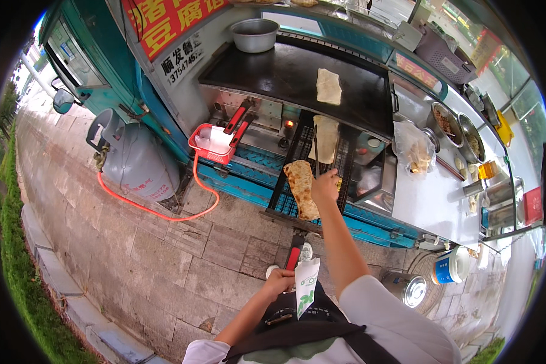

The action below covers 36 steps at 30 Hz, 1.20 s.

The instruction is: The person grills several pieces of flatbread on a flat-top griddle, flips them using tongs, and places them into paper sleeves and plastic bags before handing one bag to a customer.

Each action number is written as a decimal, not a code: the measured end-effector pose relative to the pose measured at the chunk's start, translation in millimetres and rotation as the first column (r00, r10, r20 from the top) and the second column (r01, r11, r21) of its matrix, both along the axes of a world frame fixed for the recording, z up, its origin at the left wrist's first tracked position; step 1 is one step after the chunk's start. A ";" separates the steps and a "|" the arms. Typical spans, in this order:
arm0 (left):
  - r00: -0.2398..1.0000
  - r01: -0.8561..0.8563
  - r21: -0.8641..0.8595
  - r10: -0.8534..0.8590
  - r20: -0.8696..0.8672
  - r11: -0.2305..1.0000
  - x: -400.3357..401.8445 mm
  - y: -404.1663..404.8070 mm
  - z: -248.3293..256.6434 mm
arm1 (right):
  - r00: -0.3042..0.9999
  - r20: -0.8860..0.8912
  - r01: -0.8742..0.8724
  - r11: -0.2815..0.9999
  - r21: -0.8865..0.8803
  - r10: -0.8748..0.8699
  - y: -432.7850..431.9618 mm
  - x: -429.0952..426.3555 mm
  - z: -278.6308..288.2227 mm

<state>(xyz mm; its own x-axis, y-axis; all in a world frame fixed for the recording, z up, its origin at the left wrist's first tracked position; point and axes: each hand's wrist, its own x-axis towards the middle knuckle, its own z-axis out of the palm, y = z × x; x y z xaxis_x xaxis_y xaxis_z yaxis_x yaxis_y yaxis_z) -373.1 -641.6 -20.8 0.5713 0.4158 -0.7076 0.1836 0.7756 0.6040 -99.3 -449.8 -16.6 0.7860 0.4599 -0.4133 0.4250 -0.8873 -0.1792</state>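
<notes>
My right hand (326, 185) grips dark metal tongs (317, 152) whose tips reach over a pale flatbread (326, 139) on the pulled-out wire rack (346, 170). Nearer to me, a browned flatbread (301, 189) lies on the same rack, just left of my right hand. My left hand (280, 280) holds a white paper bag (306, 284) with green print in front of my apron. Another pale flatbread (329, 86) rests on the black griddle (282, 77) above. A red and black handle (293, 257) juts out below the rack, above my shoes.
A gas cylinder (139, 157) with an orange hose (200, 216) stands at left. A red basket (211, 157) hangs before the burner. The metal pot (255, 35) sits on the griddle's far left corner. Filling bowls (445, 122) and a plastic bag (414, 150) are on the right counter; buckets (450, 266) stand below.
</notes>
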 end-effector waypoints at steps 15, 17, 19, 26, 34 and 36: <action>0.998 0.059 0.057 -0.059 -0.015 0.997 3.5 -0.5 9.6 | 0.700 -0.710 -0.024 0.997 0.072 0.069 -276.1 173.6 106.2; 0.998 0.056 0.006 -0.056 -0.030 0.998 3.6 -2.5 6.9 | 0.516 -0.856 0.113 0.986 0.120 0.045 -281.0 183.9 95.2; 0.996 0.077 -0.031 -0.078 -0.050 0.997 4.1 1.7 8.3 | 0.346 -0.930 0.055 0.987 0.152 0.124 -250.0 190.7 54.4; 1.000 -0.001 0.042 0.003 -0.028 0.999 -0.5 -3.9 7.5 | 0.259 -0.919 0.009 0.950 0.311 0.298 -154.5 157.7 40.3; 0.981 -0.045 0.059 0.056 -0.184 0.997 100.9 97.6 21.5 | 0.477 -0.806 0.004 0.917 0.399 0.349 -191.4 223.7 196.6; 0.980 -0.018 0.169 0.051 -0.193 0.985 132.8 146.3 -0.8 | 0.584 -0.732 -0.067 0.920 0.386 0.350 -207.5 238.1 225.9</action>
<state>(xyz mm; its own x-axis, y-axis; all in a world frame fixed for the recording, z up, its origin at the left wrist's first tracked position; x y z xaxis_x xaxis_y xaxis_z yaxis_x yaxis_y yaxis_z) -240.3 -495.3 -21.6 0.4115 0.5540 -0.7238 0.2861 0.6754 0.6796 138.9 -657.3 209.4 0.0941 0.7707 -0.6302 0.1629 -0.6364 -0.7540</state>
